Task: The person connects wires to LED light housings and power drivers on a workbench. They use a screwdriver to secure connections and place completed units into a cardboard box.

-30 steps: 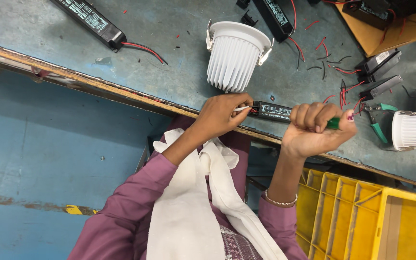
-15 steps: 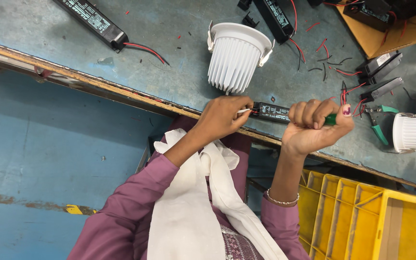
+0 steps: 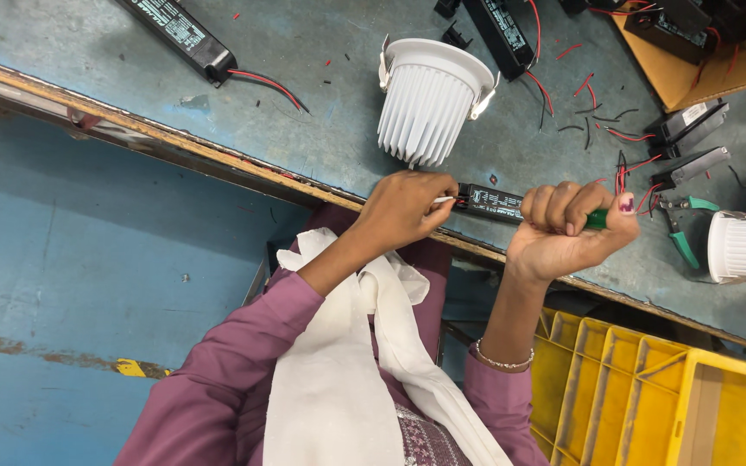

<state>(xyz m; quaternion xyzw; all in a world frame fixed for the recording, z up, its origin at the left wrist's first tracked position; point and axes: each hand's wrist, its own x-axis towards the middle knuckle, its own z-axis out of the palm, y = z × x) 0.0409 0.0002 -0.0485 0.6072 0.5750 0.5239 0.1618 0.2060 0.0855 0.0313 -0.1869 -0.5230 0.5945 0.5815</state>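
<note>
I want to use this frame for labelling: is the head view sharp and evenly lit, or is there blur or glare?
Head view: sharp on both hands, left hand and right hand; light soft and even, only faint shadows on the table; no strong glare; table edge runs tilted.

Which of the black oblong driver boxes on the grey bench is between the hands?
The small black driver box at the bench's near edge, between left hand and right hand; the others lie farther back.

A single head-worn camera looks steeply down from above the person, close over the hands (image 3: 485, 220). The counter (image 3: 321, 112) runs slantwise across the top of the view, its near edge just above the hands; the blue floor (image 3: 88, 285) lies left below that edge.
</note>
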